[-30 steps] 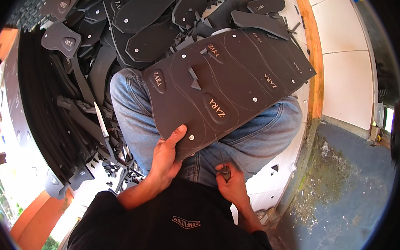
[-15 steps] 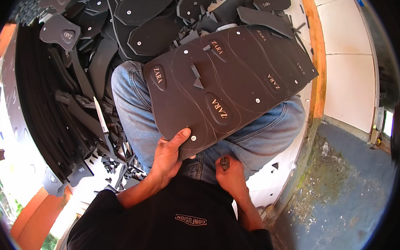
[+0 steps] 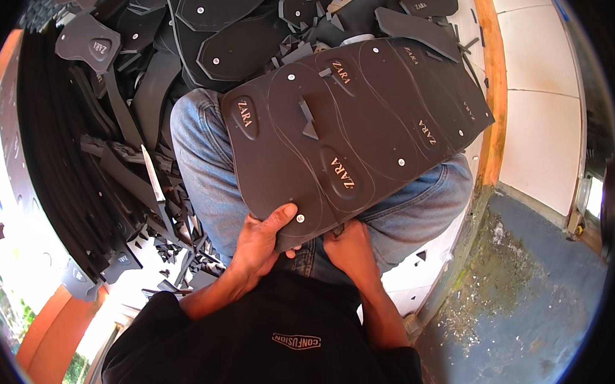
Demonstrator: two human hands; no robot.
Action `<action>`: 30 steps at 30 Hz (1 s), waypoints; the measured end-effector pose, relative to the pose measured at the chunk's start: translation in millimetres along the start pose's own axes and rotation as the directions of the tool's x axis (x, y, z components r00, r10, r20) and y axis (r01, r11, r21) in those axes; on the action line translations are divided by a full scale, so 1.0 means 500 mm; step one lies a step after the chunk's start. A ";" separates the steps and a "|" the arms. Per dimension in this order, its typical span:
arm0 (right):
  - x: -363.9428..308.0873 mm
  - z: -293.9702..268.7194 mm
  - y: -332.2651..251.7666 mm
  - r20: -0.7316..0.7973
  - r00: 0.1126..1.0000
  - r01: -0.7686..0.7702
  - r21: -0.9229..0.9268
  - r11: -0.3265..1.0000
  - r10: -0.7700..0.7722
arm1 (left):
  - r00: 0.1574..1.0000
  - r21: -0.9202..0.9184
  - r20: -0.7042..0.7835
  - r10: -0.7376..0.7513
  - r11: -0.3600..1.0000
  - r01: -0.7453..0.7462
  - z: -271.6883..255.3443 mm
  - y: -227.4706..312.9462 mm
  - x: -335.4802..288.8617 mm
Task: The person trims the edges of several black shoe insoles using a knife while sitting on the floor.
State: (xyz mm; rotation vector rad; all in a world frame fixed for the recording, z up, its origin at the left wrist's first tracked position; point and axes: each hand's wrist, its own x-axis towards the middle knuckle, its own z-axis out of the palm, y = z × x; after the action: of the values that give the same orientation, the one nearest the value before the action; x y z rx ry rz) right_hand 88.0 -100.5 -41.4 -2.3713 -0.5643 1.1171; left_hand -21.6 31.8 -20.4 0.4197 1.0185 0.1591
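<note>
A thick dark sole sheet, marked with curved outlines, raised ovals and small white dots, lies slanted across my thighs. My left hand grips its near left edge, thumb on top and fingers underneath. At the near edge, my right hand is closed around the dark handle of a thin-bladed knife. The sheet and my fingers hide most of this knife, and its blade is hard to make out. Small dark offcuts rest on top of the sheet.
Cut sole pieces and scraps pile up beyond my knees. A tall stack of dark sheets stands at left. Beside my left leg, a pale pointed blade sticks up among strips. A wooden edge and grey floor are at right.
My right hand has moved slightly up and left against the sheet's near edge, carrying the knife. The handle, plain to see before, is now mostly covered. My left hand keeps its grip.
</note>
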 end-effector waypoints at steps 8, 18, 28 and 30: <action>0.038 0.012 -0.020 -0.071 0.954 0.295 0.058 0.954 -0.290 | 0.999 -0.009 -0.010 -0.038 0.999 0.038 0.001 0.006 -0.002; 0.092 -0.007 -0.002 0.097 0.881 0.469 -0.035 0.883 -0.464 | 0.993 0.011 -0.002 -0.118 0.993 0.118 -0.007 0.017 -0.007; 0.164 0.053 0.001 -0.178 0.687 0.657 -0.261 0.707 -0.704 | 0.989 -0.001 -0.001 -0.145 0.989 0.145 -0.003 0.027 -0.016; 0.173 0.063 -0.013 -0.195 0.739 0.619 -0.183 0.764 -0.645 | 0.989 -0.014 -0.001 -0.146 0.989 0.146 -0.003 0.029 -0.017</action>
State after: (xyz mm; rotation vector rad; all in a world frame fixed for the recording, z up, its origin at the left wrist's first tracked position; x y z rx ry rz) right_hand 112.7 -41.2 -108.0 -2.0782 -1.2456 0.4775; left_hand -26.3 42.4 -8.4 0.3306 1.0456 0.0352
